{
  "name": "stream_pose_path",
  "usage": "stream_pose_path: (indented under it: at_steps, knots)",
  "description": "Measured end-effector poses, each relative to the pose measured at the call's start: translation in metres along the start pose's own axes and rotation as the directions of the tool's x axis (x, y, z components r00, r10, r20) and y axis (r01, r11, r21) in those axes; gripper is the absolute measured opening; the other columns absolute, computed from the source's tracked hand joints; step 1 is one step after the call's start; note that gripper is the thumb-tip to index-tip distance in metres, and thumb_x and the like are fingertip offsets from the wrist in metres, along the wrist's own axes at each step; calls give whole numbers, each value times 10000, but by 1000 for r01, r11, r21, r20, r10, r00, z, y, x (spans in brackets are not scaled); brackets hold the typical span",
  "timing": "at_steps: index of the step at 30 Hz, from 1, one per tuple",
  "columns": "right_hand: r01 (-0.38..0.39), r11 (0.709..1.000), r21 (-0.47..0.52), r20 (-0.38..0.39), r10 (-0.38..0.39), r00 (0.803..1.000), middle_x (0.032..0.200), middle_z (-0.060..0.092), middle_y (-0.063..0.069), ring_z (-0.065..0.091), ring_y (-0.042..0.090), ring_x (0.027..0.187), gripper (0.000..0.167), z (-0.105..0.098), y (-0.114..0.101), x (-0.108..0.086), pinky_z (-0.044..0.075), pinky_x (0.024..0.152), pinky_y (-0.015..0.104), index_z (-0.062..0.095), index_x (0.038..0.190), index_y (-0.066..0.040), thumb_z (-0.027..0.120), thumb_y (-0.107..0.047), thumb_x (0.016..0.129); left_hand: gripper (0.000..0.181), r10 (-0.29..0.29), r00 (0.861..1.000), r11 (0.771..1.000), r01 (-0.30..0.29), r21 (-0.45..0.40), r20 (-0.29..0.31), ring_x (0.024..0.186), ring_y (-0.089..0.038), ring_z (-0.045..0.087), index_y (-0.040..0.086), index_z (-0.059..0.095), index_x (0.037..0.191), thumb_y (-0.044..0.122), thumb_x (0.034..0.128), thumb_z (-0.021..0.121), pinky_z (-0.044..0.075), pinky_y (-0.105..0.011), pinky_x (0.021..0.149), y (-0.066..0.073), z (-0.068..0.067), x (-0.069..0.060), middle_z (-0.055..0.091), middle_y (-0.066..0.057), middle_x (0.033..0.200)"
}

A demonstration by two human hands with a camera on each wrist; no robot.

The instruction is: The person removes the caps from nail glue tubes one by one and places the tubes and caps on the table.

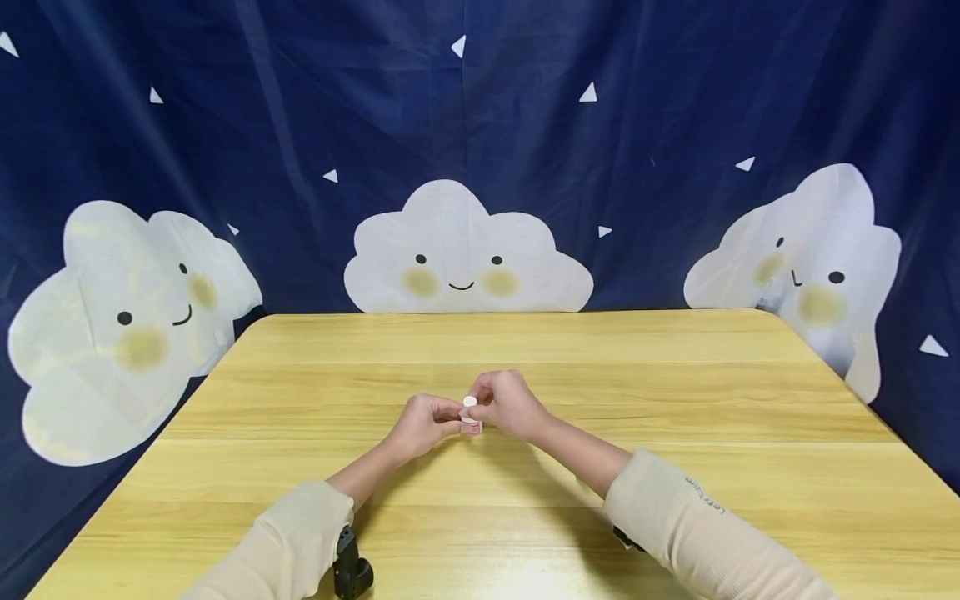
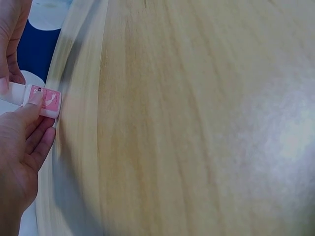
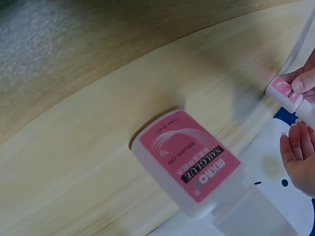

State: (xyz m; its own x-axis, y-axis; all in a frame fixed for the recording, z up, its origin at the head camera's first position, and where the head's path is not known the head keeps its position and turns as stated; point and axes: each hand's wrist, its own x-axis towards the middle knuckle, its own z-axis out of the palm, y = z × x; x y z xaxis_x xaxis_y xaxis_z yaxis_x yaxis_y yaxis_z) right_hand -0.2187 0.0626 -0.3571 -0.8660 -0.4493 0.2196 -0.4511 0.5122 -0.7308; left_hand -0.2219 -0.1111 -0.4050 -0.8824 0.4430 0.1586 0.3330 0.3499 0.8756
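Head view, from the left: your left sleeve (image 1: 277, 542) leads up to your left hand (image 1: 422, 429), whose thumb and fingers pinch the small bottle (image 1: 472, 428) by its body; the left wrist view shows the thumb laid across the pink label (image 2: 51, 101). That bottle sits between your two hands, near the middle of the table (image 1: 645, 367), cap end up; whether its base touches the wood you cannot tell. Next comes the white cap (image 1: 470, 402), held between the thumb and forefinger of your right hand (image 1: 512, 405), with the right sleeve (image 1: 697, 517) beyond. Close to the right wrist camera stands a second bottle (image 3: 189, 155), its label reading nail glue, with neither hand on it. Expect the one you hold to be light, with a stiff, smooth shell that probably won't dent under a normal pinch but may slip or turn if the fingertips are damp. Take the body low on its broad label side, and grip the cap squarely around its sides, keeping both in line so neither tilts.
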Motion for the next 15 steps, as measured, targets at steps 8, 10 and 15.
stream_pose_path:
  at_steps: [8,10,15]
  knots:
    - [-6,999,-31,-14,6,1000,669,692,60,566,22,567,81,0,-1,0,466,520,120,689,731,-19,750,-62,761,198,13,1000,1000,-13,-5,6,803,-257,707,-84,691,964,37,808,685,576,-227,680,-2,0,1,707,-209,884]
    - [-8,999,-39,-15,8,1000,663,693,58,550,15,554,79,-1,-1,1,455,508,120,692,725,-22,748,-63,763,191,28,1000,1000,-28,0,7,806,-268,706,-93,689,959,25,810,680,576,-227,683,-1,0,1,705,-217,884]
    - [3,999,-48,-13,-4,1000,656,691,59,509,9,530,80,-2,-1,1,433,485,126,697,721,-20,746,-64,766,182,45,999,999,-45,-1,10,816,-288,703,-99,686,953,13,810,677,574,-223,692,0,1,1,703,-221,886]
